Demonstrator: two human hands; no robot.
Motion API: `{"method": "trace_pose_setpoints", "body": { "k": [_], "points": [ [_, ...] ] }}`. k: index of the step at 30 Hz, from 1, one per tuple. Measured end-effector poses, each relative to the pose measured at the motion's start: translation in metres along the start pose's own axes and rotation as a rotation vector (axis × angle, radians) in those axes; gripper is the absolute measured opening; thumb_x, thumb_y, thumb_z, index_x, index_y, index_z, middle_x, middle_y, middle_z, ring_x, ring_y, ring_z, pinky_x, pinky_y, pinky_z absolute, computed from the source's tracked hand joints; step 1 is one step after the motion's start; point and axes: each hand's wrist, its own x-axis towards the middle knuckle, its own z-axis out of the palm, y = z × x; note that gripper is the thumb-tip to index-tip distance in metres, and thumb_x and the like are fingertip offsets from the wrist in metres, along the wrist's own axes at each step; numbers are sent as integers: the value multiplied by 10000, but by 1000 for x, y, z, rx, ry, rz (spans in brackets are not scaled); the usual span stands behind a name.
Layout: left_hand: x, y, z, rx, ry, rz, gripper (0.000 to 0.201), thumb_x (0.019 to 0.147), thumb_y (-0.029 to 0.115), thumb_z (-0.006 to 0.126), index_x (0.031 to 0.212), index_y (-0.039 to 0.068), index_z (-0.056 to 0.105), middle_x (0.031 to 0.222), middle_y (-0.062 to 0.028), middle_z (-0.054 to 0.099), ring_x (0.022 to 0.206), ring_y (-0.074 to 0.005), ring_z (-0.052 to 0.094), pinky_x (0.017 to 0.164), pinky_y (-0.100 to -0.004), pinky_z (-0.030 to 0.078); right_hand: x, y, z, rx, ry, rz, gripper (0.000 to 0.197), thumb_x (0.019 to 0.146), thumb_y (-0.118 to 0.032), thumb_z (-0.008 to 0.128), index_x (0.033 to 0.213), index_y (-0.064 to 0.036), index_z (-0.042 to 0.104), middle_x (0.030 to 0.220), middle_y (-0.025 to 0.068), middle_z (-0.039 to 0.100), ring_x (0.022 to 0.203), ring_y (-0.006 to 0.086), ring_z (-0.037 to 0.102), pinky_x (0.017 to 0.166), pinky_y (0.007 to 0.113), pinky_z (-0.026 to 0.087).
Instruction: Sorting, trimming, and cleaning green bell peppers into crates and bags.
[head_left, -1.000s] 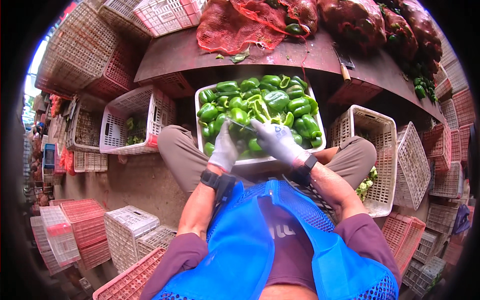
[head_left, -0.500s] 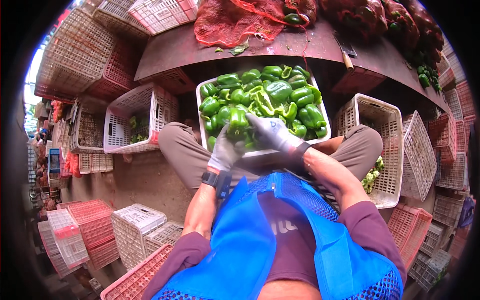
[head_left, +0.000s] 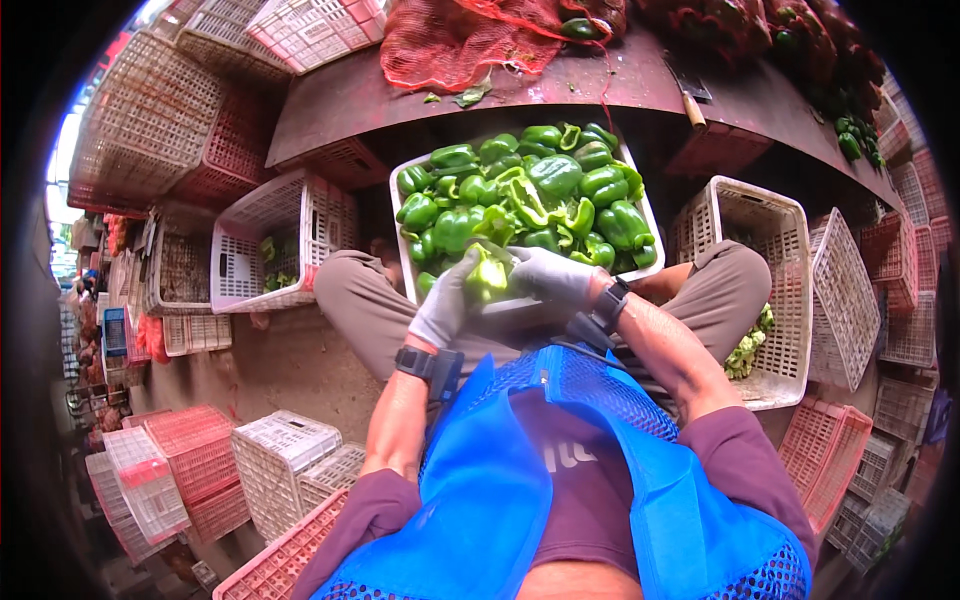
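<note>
Both my hands wear pale gloves and meet over the near edge of a white crate (head_left: 655,225) heaped with green bell peppers (head_left: 555,177). My left hand (head_left: 443,305) is closed round a green bell pepper (head_left: 488,272), whose pale, light-green part faces up. From the other side my right hand (head_left: 555,275) reaches in, fingers curled at the pepper's edge. Whether those fingers hold anything else is hidden. Some peppers in the heap, near its middle, are cut open.
A low table (head_left: 340,110) stands beyond the crate, with red mesh sacks (head_left: 440,45) and a wooden-handled knife (head_left: 693,110) on it. An open crate (head_left: 262,240) stands to the left; another crate (head_left: 790,300) at right holds pale green scraps (head_left: 750,345). Stacked crates surround me.
The pepper in my left hand has turned, so its pale part now shows instead of its green skin. My right hand has shifted slightly down, and the wrist has rolled.
</note>
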Motion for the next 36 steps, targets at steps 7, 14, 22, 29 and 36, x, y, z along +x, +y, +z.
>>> {"method": "trace_pose_setpoints", "body": {
  "k": [7, 14, 22, 29, 36],
  "points": [
    [26, 18, -33, 659, -355, 11, 406, 967, 334, 578, 1197, 1, 596, 991, -24, 643, 881, -76, 575, 779, -246, 479, 18, 28, 9, -210, 88, -35, 364, 834, -159, 513, 1176, -53, 575, 754, 78, 611, 599, 175, 583, 552, 330, 457],
    [7, 60, -15, 619, -336, 92, 381, 959, 351, 588, 1183, 42, 591, 1000, -5, 640, 865, -79, 599, 693, -218, 480, 10, -2, 10, -599, 97, 46, 295, 842, -189, 515, 1094, -65, 606, 775, 119, 665, 625, 222, 643, 569, 364, 503],
    [24, 38, -30, 177, -510, 371, 530, 907, 265, 677, 1349, 54, 472, 1258, -58, 558, 1157, -163, 533, 993, -294, 434, -15, 0, -13, 109, 335, 2, 240, 879, -316, 632, 896, -77, 614, 658, 9, 574, 505, 128, 537, 445, 303, 443],
    [14, 17, 23, 232, -327, 350, 827, 760, 37, 733, 1467, 58, 305, 1361, -87, 468, 1246, -206, 482, 1053, -316, 388, -4, 7, 5, 392, 448, -182, 387, 907, -380, 652, 1130, -75, 567, 797, 48, 632, 579, 143, 567, 518, 294, 470],
    [22, -12, 39, 909, -25, 963, 868, 714, 219, 800, 1429, 9, 355, 1390, -172, 441, 1308, -295, 419, 1116, -371, 312, -3, 2, 0, -77, 722, -170, 372, 858, -254, 621, 1194, -93, 624, 924, 175, 693, 846, 287, 675, 782, 377, 516]
  ]
}}
